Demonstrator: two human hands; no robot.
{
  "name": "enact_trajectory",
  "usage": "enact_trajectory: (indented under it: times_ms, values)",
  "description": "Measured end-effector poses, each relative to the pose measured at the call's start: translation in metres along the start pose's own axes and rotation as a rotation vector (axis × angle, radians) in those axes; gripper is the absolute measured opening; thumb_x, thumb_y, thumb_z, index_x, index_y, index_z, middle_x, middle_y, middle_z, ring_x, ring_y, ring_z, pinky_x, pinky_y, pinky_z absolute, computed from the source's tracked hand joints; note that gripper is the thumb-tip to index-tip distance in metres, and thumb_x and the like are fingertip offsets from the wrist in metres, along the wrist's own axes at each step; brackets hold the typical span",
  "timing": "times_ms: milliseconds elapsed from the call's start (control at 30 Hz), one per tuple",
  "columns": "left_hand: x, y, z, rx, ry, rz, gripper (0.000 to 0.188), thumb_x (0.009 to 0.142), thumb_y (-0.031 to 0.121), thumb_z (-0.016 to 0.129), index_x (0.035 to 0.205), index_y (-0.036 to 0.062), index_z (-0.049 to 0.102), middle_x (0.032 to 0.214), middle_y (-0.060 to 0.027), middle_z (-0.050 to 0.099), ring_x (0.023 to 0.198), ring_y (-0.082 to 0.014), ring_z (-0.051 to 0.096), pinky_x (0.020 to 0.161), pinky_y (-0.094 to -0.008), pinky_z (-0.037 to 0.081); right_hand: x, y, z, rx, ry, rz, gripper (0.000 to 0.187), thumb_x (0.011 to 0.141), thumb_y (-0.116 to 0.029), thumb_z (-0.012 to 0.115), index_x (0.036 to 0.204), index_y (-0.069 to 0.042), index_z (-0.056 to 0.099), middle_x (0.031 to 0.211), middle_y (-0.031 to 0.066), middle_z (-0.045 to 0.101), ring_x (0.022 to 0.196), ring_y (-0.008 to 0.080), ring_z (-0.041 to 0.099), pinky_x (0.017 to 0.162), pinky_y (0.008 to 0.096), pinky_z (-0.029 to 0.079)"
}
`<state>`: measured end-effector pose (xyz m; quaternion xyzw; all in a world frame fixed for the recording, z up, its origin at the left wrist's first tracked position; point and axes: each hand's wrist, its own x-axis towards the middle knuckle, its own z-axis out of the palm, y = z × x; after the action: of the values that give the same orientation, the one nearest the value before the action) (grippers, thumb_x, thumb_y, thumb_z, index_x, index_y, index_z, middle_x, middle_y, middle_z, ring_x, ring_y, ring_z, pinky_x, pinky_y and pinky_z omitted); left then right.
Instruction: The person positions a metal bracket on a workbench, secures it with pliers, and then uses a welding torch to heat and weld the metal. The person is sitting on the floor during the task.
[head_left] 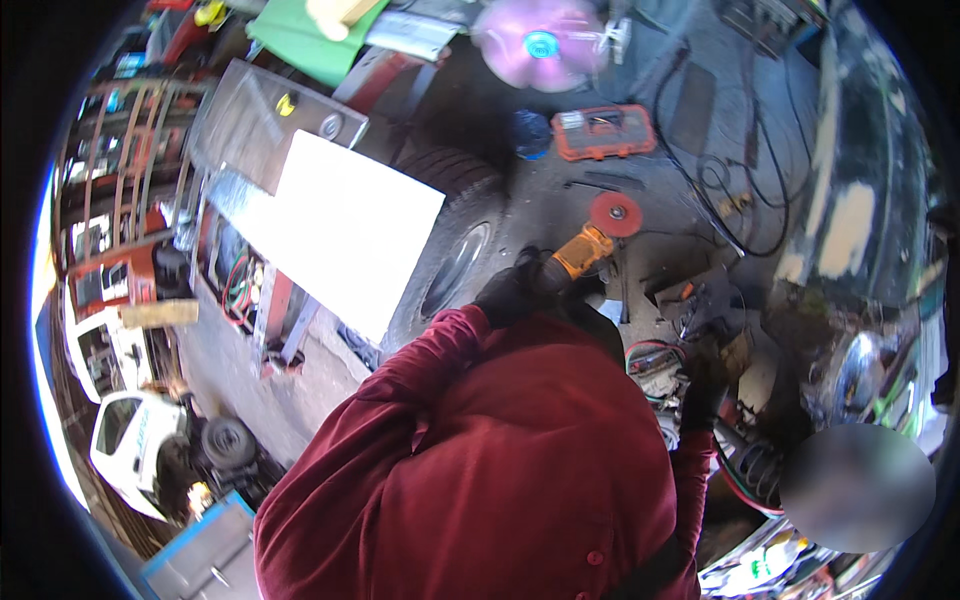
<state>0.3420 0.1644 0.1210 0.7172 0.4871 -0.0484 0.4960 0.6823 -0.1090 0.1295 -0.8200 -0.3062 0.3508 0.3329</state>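
My left hand, in a black glove, is wrapped round the dark rear body of a yellow angle grinder. The grinder points away from me, up and to the right, and its red disc is in the air over the floor. Lower on the right, my right hand, also gloved in black, reaches down by a pile of dark metal parts. Its fingers blend into the dark background, so I cannot make out whether they hold anything.
A bright white panel lies left of a large tyre. Beyond are an orange toolbox and a purple disc-shaped object. Black hoses trail over the floor at right, near a worn vehicle panel. A blurred patch covers the lower right.
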Motion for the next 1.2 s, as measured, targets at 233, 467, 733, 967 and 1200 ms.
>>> enact_trajectory:
  times_ms: [233,467,733,967,1200]
  values:
    - [-0.063,-0.031,-0.021,-0.258,0.231,-0.214,0.071,0.086,0.052,0.08,0.131,0.0005,0.059,0.104,-0.02,0.074,0.099,-0.0329,0.073,0.088,-0.0447,0.054,0.008,-0.002,0.045,-0.294,-0.348,-0.138,0.029,0.105,-0.014,0.053,0.127,-0.002,0.068,0.114,0.0172,0.074,0.101,0.028,0.073,0.084,0.0392,0.058]
    - [-0.083,-0.148,-0.103,-0.248,0.884,-0.388,0.041,0.091,0.031,0.081,0.114,0.001,0.065,0.086,-0.0061,0.069,0.076,-0.0129,0.064,0.068,-0.0302,0.053,0.036,-0.008,0.049,-0.459,-0.33,-0.231,0.032,0.104,-0.017,0.05,0.125,-0.002,0.069,0.121,0.0239,0.072,0.115,0.0399,0.068,0.099,0.0467,0.052]
    - [-0.075,-0.334,-0.228,-0.705,1.338,-0.379,0.042,0.087,0.04,0.085,0.09,0.0026,0.066,0.062,-0.0045,0.06,0.049,-0.0134,0.057,0.046,-0.0281,0.045,0.024,-0.058,0.071,-0.265,-0.28,-0.053,0.035,0.104,-0.017,0.051,0.127,0.004,0.068,0.127,0.0236,0.071,0.124,0.0337,0.066,0.107,0.0402,0.05]
    - [-0.084,-0.404,-0.274,-0.556,1.308,-0.767,0.063,0.086,0.053,0.079,0.104,-0.007,0.067,0.085,-0.0143,0.068,0.073,-0.025,0.067,0.064,-0.0372,0.054,0.009,-0.133,0.099,-0.006,-0.27,0.061,0.04,0.106,-0.021,0.057,0.139,0.001,0.063,0.132,0.0165,0.071,0.117,0.0242,0.069,0.101,0.0359,0.052]
    - [-0.093,-0.416,-0.259,-0.306,0.989,-0.919,0.084,0.091,0.063,0.068,0.121,-0.0141,0.064,0.11,-0.0236,0.07,0.096,-0.0333,0.07,0.078,-0.043,0.057,0.016,-0.194,0.124,0.384,-0.26,0.168,0.066,0.105,-0.021,0.062,0.161,0.001,0.034,0.113,0.0164,0.074,0.093,0.0186,0.073,0.085,0.0332,0.057]
